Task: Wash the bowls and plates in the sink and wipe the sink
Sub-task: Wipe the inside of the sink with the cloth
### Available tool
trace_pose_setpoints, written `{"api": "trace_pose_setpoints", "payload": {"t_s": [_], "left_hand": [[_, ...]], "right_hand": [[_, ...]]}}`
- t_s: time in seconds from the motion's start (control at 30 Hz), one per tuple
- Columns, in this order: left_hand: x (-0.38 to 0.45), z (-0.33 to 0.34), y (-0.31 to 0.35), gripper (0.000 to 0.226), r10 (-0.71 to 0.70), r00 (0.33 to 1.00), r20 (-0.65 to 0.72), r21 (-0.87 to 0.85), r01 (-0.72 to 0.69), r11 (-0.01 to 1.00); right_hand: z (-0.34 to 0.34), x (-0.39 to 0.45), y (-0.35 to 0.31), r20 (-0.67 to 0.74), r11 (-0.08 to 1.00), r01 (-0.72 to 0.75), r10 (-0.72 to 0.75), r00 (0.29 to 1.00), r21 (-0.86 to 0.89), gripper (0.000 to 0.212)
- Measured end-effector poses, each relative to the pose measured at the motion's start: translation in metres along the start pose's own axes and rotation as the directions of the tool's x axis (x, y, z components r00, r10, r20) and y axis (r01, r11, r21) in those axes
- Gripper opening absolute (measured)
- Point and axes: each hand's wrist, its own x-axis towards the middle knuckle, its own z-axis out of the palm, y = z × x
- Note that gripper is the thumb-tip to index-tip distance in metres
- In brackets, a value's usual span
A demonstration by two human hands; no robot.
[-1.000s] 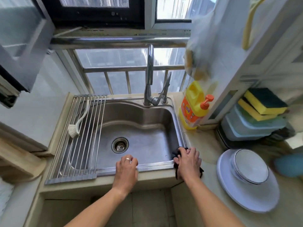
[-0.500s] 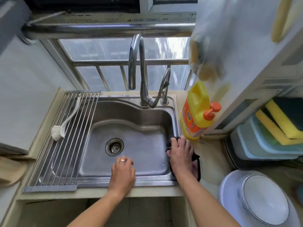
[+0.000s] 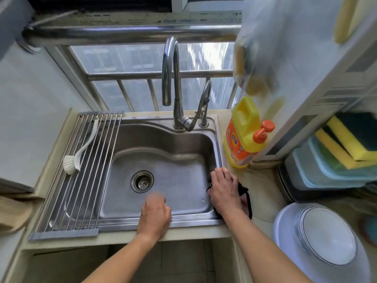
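Two bare hands work at our stainless-steel sink (image 3: 163, 139): our left hand (image 3: 154, 213) rests on its near rim, motion-blurred, so we cannot tell how its fingers lie. Our right hand (image 3: 225, 189) presses a dark cloth (image 3: 245, 198) flat-fingered onto the right rim. White upturned plates (image 3: 318, 240) are stacked right of it. Farther back stand a yellow detergent bottle (image 3: 243, 137) and a chrome gooseneck tap (image 3: 173, 82).

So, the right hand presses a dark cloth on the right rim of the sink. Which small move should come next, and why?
Probably slide the right hand with the dark cloth further along the sink's right rim toward the faucet. The cloth lies flat under the hand on that rim, and the stretch up to the detergent bottle is uncovered.
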Motion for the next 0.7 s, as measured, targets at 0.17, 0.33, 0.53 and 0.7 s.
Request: {"api": "trace_pose_setpoints", "payload": {"t_s": [0.17, 0.33, 0.53, 0.7], "left_hand": [[-0.007, -0.013, -0.016, 0.009, 0.033, 0.998, 0.052, 0.029, -0.035, 0.999], [-0.019, -0.038, -0.037, 0.02, 0.018, 0.977, 0.213, 0.042, -0.028, 0.999], [-0.006, -0.046, -0.06, 0.024, 0.039, 0.952, 0.305, -0.057, -0.022, 0.998], [0.01, -0.03, -0.07, 0.034, 0.032, 0.96, 0.279, -0.096, -0.006, 0.995]], "right_hand": [[-0.013, -0.055, -0.017, 0.024, 0.986, -0.107, 0.105, 0.994, 0.129, 0.019], [-0.036, -0.084, -0.04, 0.121, 0.931, -0.197, 0.167, 0.979, 0.309, 0.028], [-0.042, -0.054, -0.039, 0.054, 0.95, -0.121, 0.11, 0.992, 0.287, 0.031], [-0.009, -0.013, -0.013, 0.119, 0.999, -0.007, 0.011, 0.993, -0.033, 0.056]]}}
